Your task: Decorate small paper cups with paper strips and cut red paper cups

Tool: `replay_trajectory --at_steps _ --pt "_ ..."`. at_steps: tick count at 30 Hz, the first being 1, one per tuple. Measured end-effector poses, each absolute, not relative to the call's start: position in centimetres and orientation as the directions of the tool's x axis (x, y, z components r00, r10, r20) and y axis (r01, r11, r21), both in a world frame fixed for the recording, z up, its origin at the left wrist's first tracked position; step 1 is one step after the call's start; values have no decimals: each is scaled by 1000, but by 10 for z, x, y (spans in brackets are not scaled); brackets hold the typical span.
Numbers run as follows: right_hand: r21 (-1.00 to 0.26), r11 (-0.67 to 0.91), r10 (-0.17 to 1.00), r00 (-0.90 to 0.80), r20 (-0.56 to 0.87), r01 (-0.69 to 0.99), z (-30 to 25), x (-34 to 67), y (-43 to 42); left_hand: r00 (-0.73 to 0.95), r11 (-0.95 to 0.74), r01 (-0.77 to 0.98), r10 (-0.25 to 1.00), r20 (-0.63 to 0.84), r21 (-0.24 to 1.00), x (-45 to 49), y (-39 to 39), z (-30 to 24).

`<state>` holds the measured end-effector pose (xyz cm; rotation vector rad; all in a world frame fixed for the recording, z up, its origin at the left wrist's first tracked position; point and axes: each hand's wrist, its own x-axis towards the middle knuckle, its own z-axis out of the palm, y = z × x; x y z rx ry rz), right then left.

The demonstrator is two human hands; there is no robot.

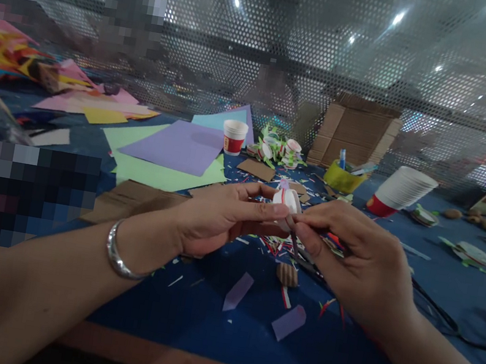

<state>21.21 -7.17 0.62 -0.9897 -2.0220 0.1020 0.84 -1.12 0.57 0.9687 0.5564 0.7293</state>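
Observation:
My left hand (223,216) is closed in a pinch round a small white paper-cup piece with a red stripe (287,200), held above the blue table cover (201,318). My right hand (352,256) meets it from the right, fingers pinched on the same piece's lower edge, with a thin dark tool-like thing below the fingers that I cannot make out. A silver bangle (119,254) is on my left wrist. Under the hands lie paper scraps and two small purple paper strips (238,290).
Purple and green paper sheets (173,152) lie at the back left, beside a red-and-white paper cup (234,137). A stack of cups (399,193) lies tipped at the right, a yellow-green bowl (341,177) and a cardboard box (357,129) behind. A black cable (448,319) runs right.

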Motion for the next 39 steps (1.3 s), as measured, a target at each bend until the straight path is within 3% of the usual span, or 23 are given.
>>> replay_trajectory --at_steps 4,9,12,16,20,24,29,34,39 --pt "-376 695 656 -328 679 612 5 212 -69 589 316 -312 804 -79 896 9 -14 5" --pt "-358 707 650 -362 668 610 1 210 -66 564 1 -234 814 135 972 11 -15 -3" --pt "-346 673 652 -304 695 654 0 210 -66 538 -121 -134 825 175 984 11 -16 -3" --pt "-430 596 673 -131 728 678 -2 212 -67 526 -214 -45 825 206 976 10 -20 0" --pt "-462 609 695 -152 703 645 -2 214 -64 547 -245 -9 811 210 969 10 -24 1" --pt "-498 614 720 -176 672 612 -2 216 -63 543 -367 45 789 286 929 8 -28 3" --pt "-549 589 755 -163 635 592 -3 216 -64 586 -601 259 720 372 756 5 -29 12" --pt "-553 568 773 -165 612 610 -1 216 -64 604 -666 302 687 404 682 5 -28 11" --pt "-550 574 769 -169 616 607 0 216 -66 514 -594 244 749 417 767 4 -27 2"
